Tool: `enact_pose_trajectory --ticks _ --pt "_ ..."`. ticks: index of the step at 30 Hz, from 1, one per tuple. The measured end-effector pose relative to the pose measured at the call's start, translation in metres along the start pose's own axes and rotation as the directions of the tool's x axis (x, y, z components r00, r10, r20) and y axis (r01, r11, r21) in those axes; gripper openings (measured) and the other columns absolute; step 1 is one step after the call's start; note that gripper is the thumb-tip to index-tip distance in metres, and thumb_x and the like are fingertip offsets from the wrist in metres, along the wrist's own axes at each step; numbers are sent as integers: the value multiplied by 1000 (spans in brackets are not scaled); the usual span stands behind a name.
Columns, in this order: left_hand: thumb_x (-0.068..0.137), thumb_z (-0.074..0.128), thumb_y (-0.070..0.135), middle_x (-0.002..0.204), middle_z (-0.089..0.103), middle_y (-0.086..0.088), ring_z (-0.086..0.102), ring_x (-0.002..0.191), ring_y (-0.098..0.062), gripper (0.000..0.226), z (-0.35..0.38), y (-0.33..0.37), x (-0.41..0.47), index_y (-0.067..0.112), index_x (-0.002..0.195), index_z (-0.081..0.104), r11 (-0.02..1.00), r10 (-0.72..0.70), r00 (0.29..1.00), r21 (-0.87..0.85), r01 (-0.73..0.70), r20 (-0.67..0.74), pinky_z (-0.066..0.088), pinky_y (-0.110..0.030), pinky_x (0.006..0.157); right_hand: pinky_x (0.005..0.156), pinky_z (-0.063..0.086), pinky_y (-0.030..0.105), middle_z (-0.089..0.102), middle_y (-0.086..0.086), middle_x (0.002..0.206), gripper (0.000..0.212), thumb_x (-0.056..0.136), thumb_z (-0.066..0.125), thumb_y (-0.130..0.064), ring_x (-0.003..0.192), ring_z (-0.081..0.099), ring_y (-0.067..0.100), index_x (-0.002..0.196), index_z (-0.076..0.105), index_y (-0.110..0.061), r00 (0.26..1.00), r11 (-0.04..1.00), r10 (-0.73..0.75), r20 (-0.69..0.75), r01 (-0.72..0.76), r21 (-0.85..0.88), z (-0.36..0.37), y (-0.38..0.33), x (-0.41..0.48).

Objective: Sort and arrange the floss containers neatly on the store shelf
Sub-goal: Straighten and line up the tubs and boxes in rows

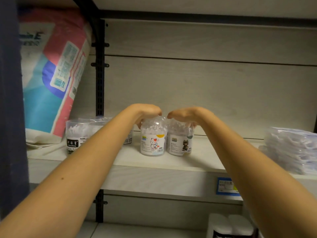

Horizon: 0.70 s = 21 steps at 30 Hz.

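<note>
Seen from the head camera, both bare forearms reach up and forward to a pale shelf [154, 162]. The left hand [145, 111] is cupped over the domed top of the cat jar [152, 138], a clear floss container with a white cartoon cat on its label; the fingers curl down around the dome and touch it, so the hand has hold of the jar from above. The right hand [187, 115] caps the dog jar [180, 140] in the same way, fingertips showing through the clear plastic at the far side, closed loosely round its top. The two jars stand upright on the shelf, just beside each other near its middle, labels facing out; whether their sides touch cannot be told. To the left, partly behind the left forearm, stand wider clear tubs [77, 133] of floss with black labels, and one more small container [127, 139] peeks out just past the arm. A pink and blue pack [51, 71] leans at the far left. At the right edge lies a stack of clear bags [291, 148]. A blue price tag [224, 186] sits on the shelf's front lip.
</note>
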<state>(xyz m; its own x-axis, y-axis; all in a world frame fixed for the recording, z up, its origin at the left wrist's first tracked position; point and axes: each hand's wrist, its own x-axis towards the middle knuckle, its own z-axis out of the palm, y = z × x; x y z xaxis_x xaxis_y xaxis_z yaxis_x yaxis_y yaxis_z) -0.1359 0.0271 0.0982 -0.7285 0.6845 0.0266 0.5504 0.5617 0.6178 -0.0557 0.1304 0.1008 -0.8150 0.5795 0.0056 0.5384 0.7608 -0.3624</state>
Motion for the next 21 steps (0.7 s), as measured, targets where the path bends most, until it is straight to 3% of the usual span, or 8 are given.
enact_pose_trajectory --ticks 3,7,12,16,21 --pt "98 35 26 145 35 -15 44 125 -34 47 1 -1 2 9 141 29 997 2 1000 -80 -1 15 43 -48 101 95 42 42 31 19 150 52 97 31 -35 127 42 40 141 34 -8 1000 1000 10 -15 -10 7 1 -2 -2" --pt "98 34 23 115 50 -13 53 99 -27 36 3 0 3 5 129 39 992 -5 1000 -125 8 23 47 -44 88 94 41 41 32 18 149 48 99 28 -29 130 40 37 141 33 -7 1000 1000 -10 -26 11 13 2 -4 -4" --pt "97 35 19 114 51 -14 54 93 -25 22 8 7 4 7 112 44 989 -10 1000 -149 13 17 46 -42 84 93 42 42 36 18 147 46 98 29 -28 127 43 38 138 38 -6 1000 1000 5 -31 -4 15 -1 2 -6" --pt "96 35 19 132 49 -17 54 111 -31 33 21 21 4 6 125 43 984 0 1000 -176 2 11 46 -41 86 88 41 38 37 19 145 46 97 30 -30 126 44 37 137 39 -8 999 999 26 -35 -24 32 -7 20 -9" --pt "95 35 18 121 51 -16 52 93 -25 27 46 52 8 7 119 45 984 43 999 -171 -38 21 45 -40 79 90 42 39 38 19 145 47 97 32 -31 125 45 38 137 39 -8 998 998 51 -39 -50 27 -21 58 -17"
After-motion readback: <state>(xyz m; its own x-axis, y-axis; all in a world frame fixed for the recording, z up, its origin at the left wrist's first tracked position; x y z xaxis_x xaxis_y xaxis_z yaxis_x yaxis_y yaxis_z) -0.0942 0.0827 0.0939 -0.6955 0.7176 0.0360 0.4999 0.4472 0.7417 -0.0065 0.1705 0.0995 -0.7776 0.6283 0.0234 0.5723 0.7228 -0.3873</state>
